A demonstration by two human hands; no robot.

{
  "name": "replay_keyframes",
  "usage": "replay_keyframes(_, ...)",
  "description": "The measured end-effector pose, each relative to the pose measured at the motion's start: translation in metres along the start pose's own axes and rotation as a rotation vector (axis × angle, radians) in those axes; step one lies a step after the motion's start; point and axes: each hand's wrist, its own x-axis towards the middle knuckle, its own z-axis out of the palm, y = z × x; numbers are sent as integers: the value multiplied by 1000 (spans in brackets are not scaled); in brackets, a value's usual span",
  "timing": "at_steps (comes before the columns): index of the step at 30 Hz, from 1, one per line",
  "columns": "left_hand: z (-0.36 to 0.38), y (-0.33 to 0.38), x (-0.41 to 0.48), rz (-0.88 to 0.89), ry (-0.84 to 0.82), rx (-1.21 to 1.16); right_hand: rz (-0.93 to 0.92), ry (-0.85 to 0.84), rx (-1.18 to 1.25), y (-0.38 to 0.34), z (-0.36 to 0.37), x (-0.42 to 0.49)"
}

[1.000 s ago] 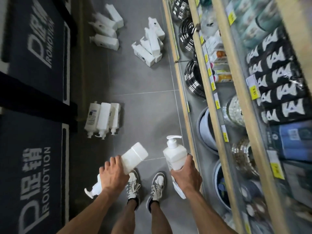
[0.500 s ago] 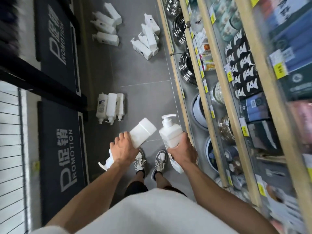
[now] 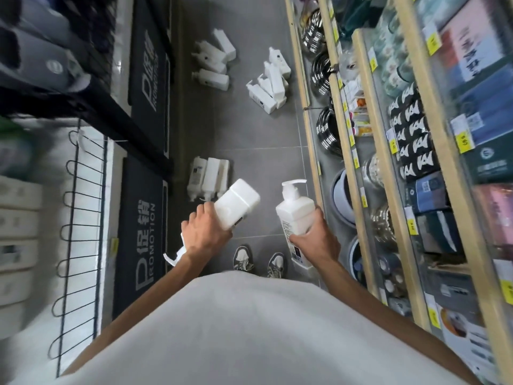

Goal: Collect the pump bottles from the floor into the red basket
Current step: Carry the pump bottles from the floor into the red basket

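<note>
My left hand [image 3: 204, 234] grips a white pump bottle [image 3: 236, 205] held with its base up and its pump pointing down behind the wrist. My right hand [image 3: 315, 240] grips an upright white pump bottle [image 3: 295, 211], and a second bottle [image 3: 298, 254] hangs below the same hand. Three white pump bottles [image 3: 208, 177] lie side by side on the grey floor just ahead. Further on lie a pile of several bottles [image 3: 269, 81] and another group [image 3: 215, 61]. No red basket is in view.
Wooden shelves [image 3: 369, 151] full of goods run along the right side of the aisle. Dark promotion mats [image 3: 141, 218] and a black rack [image 3: 91, 107] with wire hooks line the left. My feet [image 3: 259, 261] stand on the grey tiled floor.
The view has risen and pulled back, so my white shirt now fills the bottom. Both hands have kept their bottles and come slightly higher and closer to my body.
</note>
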Motion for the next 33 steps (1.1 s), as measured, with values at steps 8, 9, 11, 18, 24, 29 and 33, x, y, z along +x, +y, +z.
replay_keyframes(8, -31, -24, -12, -139, 73, -96, -207, -81, -84, -62, 0, 22)
replay_keyframes(9, -34, -27, -15, -170, 82, -107, -249, -101, -101, -71, 1, 26)
replay_keyframes(11, -40, -30, -22, -235, 113, -129, -334, -140, -132, -88, 1, 33)
replay_keyframes(18, -35, -32, -56, -538, 214, -217, -591, -271, -302, -132, 3, 54)
replay_keyframes(24, -9, -26, -100, -796, 292, -282, -780, -372, -406, -146, 5, 61)
replay_keyframes(29, 22, -11, -153, -1000, 318, -379, -956, -455, -530, -145, 20, 47)
replay_keyframes(33, 56, 3, -205, -1156, 332, -459, -1072, -525, -649, -137, 37, 18)
